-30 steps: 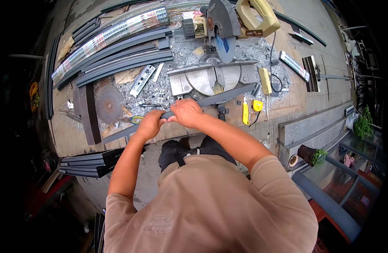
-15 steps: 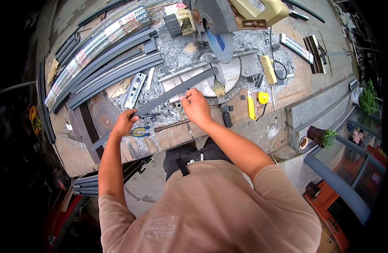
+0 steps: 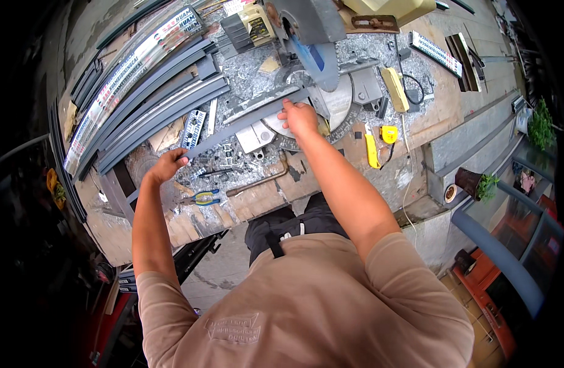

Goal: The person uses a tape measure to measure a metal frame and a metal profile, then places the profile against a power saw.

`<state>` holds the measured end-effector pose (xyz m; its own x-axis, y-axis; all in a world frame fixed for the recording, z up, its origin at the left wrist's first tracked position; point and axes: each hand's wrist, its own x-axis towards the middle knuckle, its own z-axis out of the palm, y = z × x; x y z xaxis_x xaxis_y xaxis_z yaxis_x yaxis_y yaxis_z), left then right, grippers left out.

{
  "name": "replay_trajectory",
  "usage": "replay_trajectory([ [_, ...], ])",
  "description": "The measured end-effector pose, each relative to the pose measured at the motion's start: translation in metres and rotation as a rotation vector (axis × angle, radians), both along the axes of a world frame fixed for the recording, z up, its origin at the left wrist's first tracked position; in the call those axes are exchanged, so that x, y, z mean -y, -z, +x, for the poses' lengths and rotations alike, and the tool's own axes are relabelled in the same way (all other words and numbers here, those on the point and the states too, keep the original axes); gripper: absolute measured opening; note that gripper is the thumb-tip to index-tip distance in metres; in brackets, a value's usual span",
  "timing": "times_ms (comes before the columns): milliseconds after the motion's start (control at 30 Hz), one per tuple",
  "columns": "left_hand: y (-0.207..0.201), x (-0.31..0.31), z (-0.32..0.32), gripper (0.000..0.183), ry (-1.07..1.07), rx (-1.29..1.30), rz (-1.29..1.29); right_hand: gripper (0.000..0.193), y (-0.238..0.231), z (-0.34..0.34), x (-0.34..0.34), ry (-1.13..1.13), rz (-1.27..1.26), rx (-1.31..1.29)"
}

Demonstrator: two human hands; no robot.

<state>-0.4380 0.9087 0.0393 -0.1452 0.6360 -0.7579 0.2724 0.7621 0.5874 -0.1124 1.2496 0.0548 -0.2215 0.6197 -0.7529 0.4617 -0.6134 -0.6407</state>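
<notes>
A long grey metal profile (image 3: 233,127) lies slantwise across the miter saw's base (image 3: 338,110), along its fence (image 3: 257,103). My left hand (image 3: 167,165) grips it toward the left, with the fingers wrapped round its edge. Close to the saw blade (image 3: 318,64), my right hand (image 3: 299,118) holds the same profile near its far end, thumb and fingers closed on it. The blade hangs raised above the turntable, beyond my right fingers. My right forearm partly hides a brush-like thing beside the turntable.
Bundled grey profiles (image 3: 165,116) fill the bench's left. Pliers (image 3: 202,197) and a bent socket wrench (image 3: 257,184) lie along the near edge. A yellow utility knife (image 3: 372,150), a tape measure (image 3: 389,134) and a cream-coloured bar-shaped thing with a cord (image 3: 393,90) sit to the right. Metal chips cover the bench.
Both hands have moved forward with the profile, which now rests closer along the saw's fence. My right hand has shifted toward the blade end. The view has shifted slightly.
</notes>
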Motion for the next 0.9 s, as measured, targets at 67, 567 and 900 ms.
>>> replay_trajectory([
  [67,-0.007,-0.011,-0.005,0.031,0.028,-0.061,-0.024,0.042,0.003,0.000,-0.002,0.022,-0.017,-0.020],
  [567,-0.044,-0.158,0.139,0.064,0.264,-0.705,0.138,0.039,0.004,0.000,-0.005,0.022,-0.076,-0.069],
  [900,-0.027,-0.160,0.125,0.078,0.233,-0.605,0.016,0.041,0.002,0.002,-0.005,0.037,-0.053,-0.108],
])
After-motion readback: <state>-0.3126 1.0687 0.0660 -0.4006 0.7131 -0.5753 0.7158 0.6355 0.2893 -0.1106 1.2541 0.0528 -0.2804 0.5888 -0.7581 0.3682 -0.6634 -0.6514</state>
